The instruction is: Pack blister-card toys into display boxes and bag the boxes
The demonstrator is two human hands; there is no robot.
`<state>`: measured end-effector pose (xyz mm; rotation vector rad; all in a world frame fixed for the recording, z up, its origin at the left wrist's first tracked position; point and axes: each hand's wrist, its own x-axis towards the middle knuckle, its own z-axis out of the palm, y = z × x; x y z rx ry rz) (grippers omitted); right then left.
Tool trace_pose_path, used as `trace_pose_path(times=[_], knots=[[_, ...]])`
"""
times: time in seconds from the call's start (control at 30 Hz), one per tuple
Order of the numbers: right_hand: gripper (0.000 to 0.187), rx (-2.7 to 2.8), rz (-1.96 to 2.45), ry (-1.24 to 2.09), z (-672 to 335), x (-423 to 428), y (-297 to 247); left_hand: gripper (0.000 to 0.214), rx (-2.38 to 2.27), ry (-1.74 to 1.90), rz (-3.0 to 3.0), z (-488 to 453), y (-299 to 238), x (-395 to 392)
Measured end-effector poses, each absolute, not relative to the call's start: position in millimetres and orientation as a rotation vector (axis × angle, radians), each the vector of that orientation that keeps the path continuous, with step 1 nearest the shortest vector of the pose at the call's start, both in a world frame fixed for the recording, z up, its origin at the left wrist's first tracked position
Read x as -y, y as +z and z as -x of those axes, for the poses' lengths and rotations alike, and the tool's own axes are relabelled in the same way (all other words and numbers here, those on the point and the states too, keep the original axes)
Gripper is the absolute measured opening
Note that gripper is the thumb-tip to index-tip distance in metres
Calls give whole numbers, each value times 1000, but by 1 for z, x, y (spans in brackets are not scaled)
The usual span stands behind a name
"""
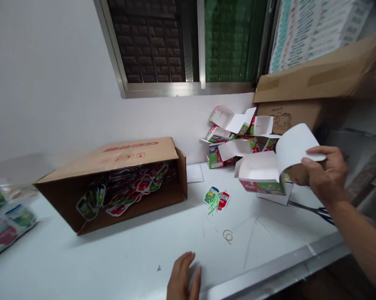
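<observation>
My right hand [328,173] pinches the white lid flap of a small printed carton [262,185] between thumb and fingers. The flap curves upward, and the carton's white inside faces up; its side is red and green. This carton rests partly over another white carton piece [277,196]. Low in the picture, my left hand [184,277] hovers over or rests on the white table, fingers apart and holding nothing. Two printed pouch-shaped packets [224,201] lie in the middle of the table, with several pale green sticks [215,203] across them.
A cardboard box [134,152] on its side holds many printed packets. Opened cartons [234,135] are piled by the wall. Scissors [312,208] lie at the right, and a rubber band [227,236] near the front. Printed bags [6,225] sit at the left; large boxes [312,79] stand back right.
</observation>
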<state>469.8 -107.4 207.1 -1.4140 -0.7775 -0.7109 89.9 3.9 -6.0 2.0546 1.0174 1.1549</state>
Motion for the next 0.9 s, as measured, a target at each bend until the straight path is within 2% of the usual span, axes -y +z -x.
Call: trace_pose_path(times=[0.13,0.23,0.3,0.43,0.5,0.57,0.7,0.8,0.9], knots=[[21,876,1224,-262,-443,113,194,67,-975,964,-1752,-106,37,-23],[27,1043,1120,199,-417,94,179,92,-858,1021,-1592,-88,77,-54],[33,1213,1053,455,-392,70,169,97,-777,955,-1672,-67,99,-67],[36,1519,829,896,-327,11,158,101,-560,569,-1739,-27,127,-53],[39,1579,668,1056,-294,-17,156,102,-530,560,-1636,-15,131,-34],[42,1602,579,1112,-263,-43,154,97,-640,676,-1560,-7,127,-16],[44,1571,624,957,-209,-90,146,78,-1028,1000,-1466,7,100,-5],[40,1535,664,891,-171,-114,138,65,-1224,1059,-1332,25,74,-20],[37,1674,736,827,-145,-124,129,67,-1383,1153,-1160,53,61,-41]])
